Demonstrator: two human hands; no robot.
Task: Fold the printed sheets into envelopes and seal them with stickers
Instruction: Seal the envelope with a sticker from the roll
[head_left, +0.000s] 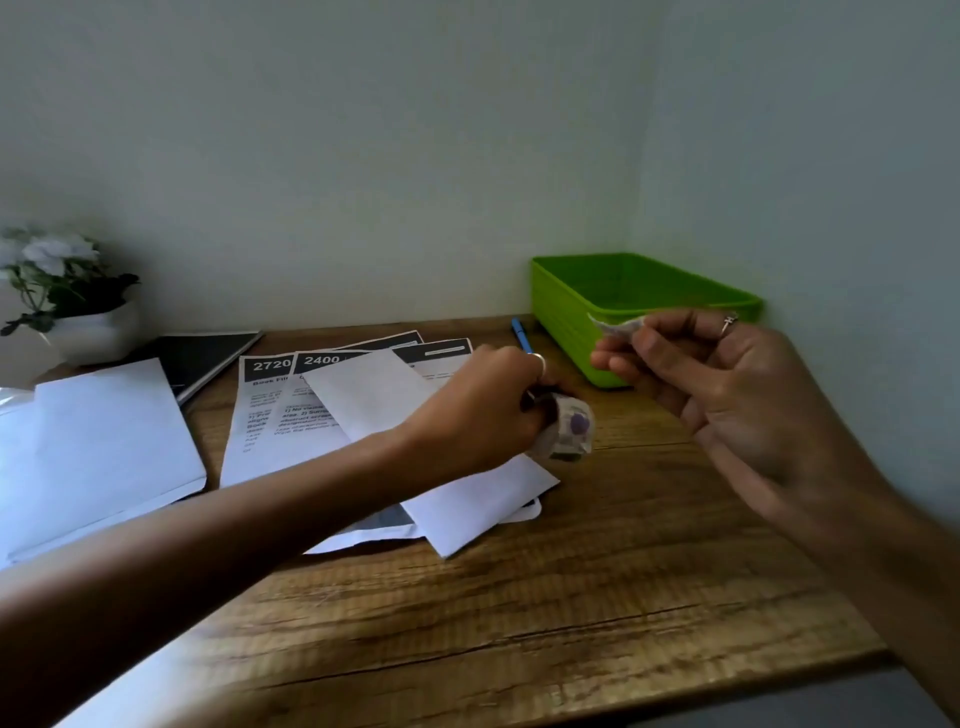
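**Purple-dotted sticker roll in one hand, torn piece in the other**

Wood-grain desk top (597, 597) carries the work: a folded white paper envelope (457, 499) lies slantwise over several printed sheets with black headers (275, 405), near the middle of the desk.

The left hand (483, 410) reaches across the envelope and grips a small roll of pale sticker tape with a purple dot (563, 428), fingers curled round it just above the envelope's right edge. The right hand (727, 395) is raised in front of the bright green plastic tray (566, 317), thumb and fingertips pinching a short pale strip of sticker (615, 327) held in the air, well apart from the envelope.

By the look of it, folding is done for this envelope and the sealing step is in hand: a sticker is free of the roll but not yet applied. The next move would call for bringing the strip down over the envelope's flap edge, which is hard to make out here, and pressing it flat. Setting the roll down first would free the left hand to steady the paper. More printed sheets remain unfolded beneath.
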